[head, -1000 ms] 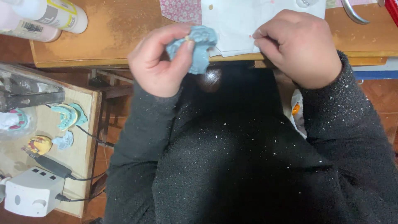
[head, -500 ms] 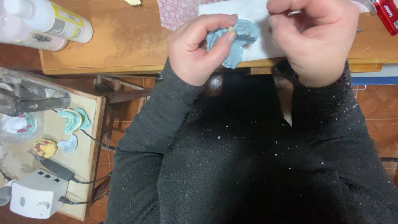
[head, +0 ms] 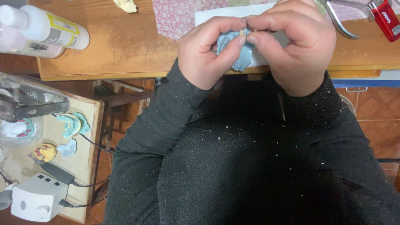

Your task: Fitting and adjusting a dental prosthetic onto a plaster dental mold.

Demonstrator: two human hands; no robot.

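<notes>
Pinched from both sides: blue-grey cast (head: 236, 50) clamped in left hand (head: 204, 54), thumb underneath and fingers curled over the top; right hand (head: 298, 50) closed down on it too, thumb and forefinger tips pressed together at the cast's upper edge, nipping something small and pale there — too tiny to tell what. Held up off the wooden table (head: 125, 46), just above its near edge, over the white paper sheet (head: 216, 16).

Hard to call on progress. Looks mid-way through fine fitting work: cast still in hand, not set down, fingertips busy at one spot on the top rim. Pliers (head: 339, 18) and red lighter (head: 385, 18) lying untouched at far right, well apart from both hands. On the side bench at left, more casts (head: 73, 125) laid out beside a white control box (head: 35, 198), none being handled.

Orientation, as far as visible: long axis running roughly top to bottom, tilted slightly, narrower lower end pointing down toward the near edge of the table and the lap. Upper end hidden behind the fingers.
</notes>
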